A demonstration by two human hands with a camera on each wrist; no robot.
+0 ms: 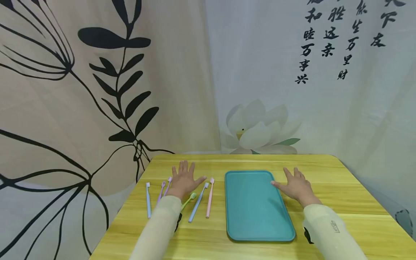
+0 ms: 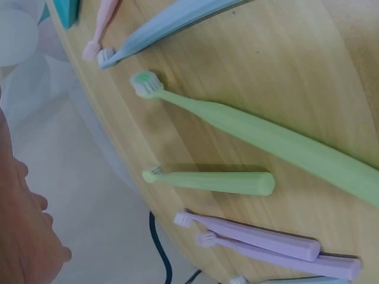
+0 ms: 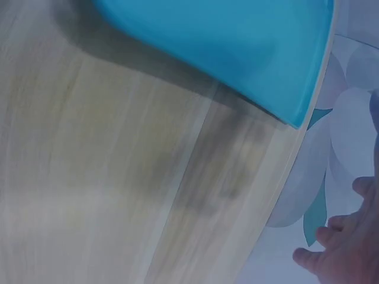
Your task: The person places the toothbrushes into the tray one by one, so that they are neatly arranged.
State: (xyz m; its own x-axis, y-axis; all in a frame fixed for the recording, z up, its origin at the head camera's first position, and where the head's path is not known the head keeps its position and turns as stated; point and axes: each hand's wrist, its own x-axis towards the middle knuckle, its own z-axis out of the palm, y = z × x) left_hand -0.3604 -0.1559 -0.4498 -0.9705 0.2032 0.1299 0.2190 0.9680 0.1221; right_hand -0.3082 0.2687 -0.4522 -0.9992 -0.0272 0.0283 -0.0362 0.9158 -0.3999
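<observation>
My left hand [image 1: 183,181], fingers spread, is held over several toothbrushes on the left of the table. In the head view a blue toothbrush [image 1: 148,202] lies left of it, with purple toothbrushes [image 1: 160,192] close by. To its right are another blue toothbrush [image 1: 197,204] and a pink toothbrush [image 1: 210,198]. Two green toothbrushes, a longer-looking one [image 2: 254,130] and a shorter-looking one [image 2: 219,182], show in the left wrist view; the forearm partly hides them from the head camera. My right hand [image 1: 297,187], also spread, is by the right edge of a teal tray [image 1: 256,209], holding nothing.
The wooden table [image 1: 338,191] has its far edge near a printed curtain [image 1: 182,90] with plants, a lotus and writing. Between the pink toothbrush and the right hand lies the tray, flat with a low rim.
</observation>
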